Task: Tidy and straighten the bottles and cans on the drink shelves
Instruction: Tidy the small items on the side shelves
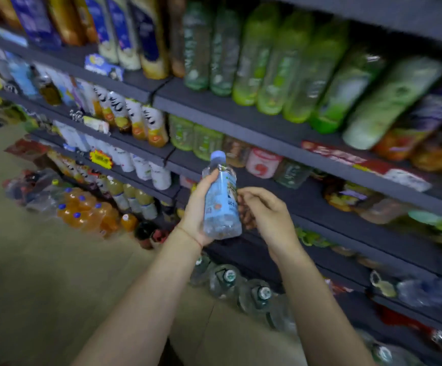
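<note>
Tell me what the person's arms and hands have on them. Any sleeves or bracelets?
Both forearms are bare right up to the bottom of the picture, so no sleeves show. The left hand has a thin red string tied around its wrist. The right hand has nothing on its wrist. No gloves, watch or rings are visible, though the picture is a bit blurry.

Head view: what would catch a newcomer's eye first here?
A clear plastic bottle with a pale blue label and cap, gripped by the left hand at centre, the right hand beside it. Behind, upper right, a row of green plastic bottles lines a dark shelf.
</note>
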Demonstrator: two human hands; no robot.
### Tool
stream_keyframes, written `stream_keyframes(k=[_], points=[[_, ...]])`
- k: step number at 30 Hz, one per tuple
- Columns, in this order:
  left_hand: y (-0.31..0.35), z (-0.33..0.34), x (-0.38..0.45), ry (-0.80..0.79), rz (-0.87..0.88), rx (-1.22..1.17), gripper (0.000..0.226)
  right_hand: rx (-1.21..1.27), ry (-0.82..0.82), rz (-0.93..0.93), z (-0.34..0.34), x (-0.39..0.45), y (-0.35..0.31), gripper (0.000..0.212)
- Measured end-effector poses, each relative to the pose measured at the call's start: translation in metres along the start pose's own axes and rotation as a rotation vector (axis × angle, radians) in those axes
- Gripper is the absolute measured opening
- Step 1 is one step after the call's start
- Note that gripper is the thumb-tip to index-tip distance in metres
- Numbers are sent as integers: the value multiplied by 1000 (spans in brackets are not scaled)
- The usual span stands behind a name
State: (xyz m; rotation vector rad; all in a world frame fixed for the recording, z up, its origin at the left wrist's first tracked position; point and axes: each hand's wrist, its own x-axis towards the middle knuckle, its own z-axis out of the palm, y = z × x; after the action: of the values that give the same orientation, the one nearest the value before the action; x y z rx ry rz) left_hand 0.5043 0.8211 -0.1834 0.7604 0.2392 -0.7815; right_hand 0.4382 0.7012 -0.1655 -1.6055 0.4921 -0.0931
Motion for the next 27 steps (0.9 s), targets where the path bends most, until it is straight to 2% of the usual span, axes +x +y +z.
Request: stream_keyframes(k=[3, 6, 8, 12, 14, 15, 17, 20, 23, 27], points=[[-57, 110, -30, -102, 120, 145, 32, -76, 66, -217, -104, -48, -22, 16], [-108, 210, -51, -240, 224, 296, 34, -150, 127, -402, -198, -93, -53, 30], [-136, 273, -65, -332, 262, 363, 33, -211, 181, -466, -251, -120, -76, 35], [-175, 378, -80, -452, 454, 492, 38, -133, 357, -588, -336, -149, -118, 39], [-195, 425, -84, -548, 514, 544, 25, -165, 471, -674, -383, -159, -135, 45], [-204, 446, -85, -595, 528, 564, 21, -172, 496, -702, -407, -164, -142, 41], [-220, 484, -82, -668, 568, 596, 26, -182, 506, -730, -453, -170, -154, 29], [-246, 529, -62, -754, 644, 605, 39, -255, 540, -758, -517, -167, -163, 38], [-276, 576, -43, -748, 732, 592, 50, -274, 591, -741, -574, -158, -167, 53], [-314, 639, -18, -702, 776, 605, 68, -284, 651, -698, -643, -157, -178, 58]])
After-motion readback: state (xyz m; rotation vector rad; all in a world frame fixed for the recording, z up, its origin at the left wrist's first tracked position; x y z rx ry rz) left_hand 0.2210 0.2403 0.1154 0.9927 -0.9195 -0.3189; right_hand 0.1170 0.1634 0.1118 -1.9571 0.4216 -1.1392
